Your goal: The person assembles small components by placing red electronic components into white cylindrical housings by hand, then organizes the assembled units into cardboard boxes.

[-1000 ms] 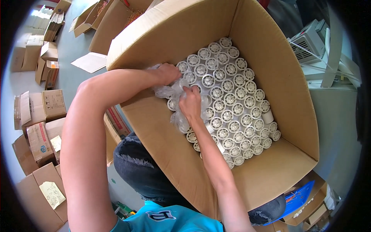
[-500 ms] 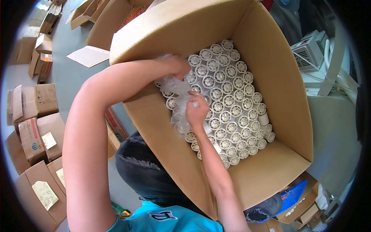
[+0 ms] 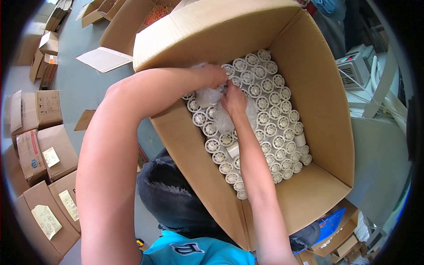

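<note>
Head view: left hand [image 3: 215,75] and right hand [image 3: 235,101] clamp fingers on clear plastic [image 3: 224,121], apparently to bunch it above white cylinders [image 3: 255,90].

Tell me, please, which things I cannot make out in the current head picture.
Head view: the exact grip of the left hand and the right hand, hidden by crumpled plastic and the hands themselves.
Head view: some of the white round parts, covered by the right forearm and the plastic.
Head view: the shape of the orange bits, too small to tell.
</note>
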`<action>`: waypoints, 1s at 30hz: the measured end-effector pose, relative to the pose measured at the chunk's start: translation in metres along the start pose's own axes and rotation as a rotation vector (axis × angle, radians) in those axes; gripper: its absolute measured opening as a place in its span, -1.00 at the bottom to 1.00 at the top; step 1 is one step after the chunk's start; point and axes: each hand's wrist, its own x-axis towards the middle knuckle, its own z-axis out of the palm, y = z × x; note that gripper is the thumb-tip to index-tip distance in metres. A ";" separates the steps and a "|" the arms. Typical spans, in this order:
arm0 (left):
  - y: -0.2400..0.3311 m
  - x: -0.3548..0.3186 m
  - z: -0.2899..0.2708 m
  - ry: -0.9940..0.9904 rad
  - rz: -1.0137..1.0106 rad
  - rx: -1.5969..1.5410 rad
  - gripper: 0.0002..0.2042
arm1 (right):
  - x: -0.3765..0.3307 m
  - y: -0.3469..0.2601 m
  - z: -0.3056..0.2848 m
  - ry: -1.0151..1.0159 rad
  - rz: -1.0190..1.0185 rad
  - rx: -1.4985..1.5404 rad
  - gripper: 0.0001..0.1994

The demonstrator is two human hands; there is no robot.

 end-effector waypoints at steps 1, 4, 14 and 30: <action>0.002 -0.002 0.000 -0.077 -0.013 0.031 -0.72 | 0.004 0.004 0.001 0.002 0.004 -0.001 -0.73; -0.004 -0.004 0.006 -0.113 0.038 0.115 -0.71 | -0.001 0.005 0.006 0.009 -0.052 -0.024 -0.75; -0.009 0.002 0.011 -0.016 0.072 0.069 -0.76 | 0.004 0.006 0.006 -0.168 -0.016 -0.064 -0.81; 0.004 0.005 -0.033 0.047 0.175 0.157 -0.78 | -0.035 0.007 -0.032 0.648 0.156 0.756 -0.83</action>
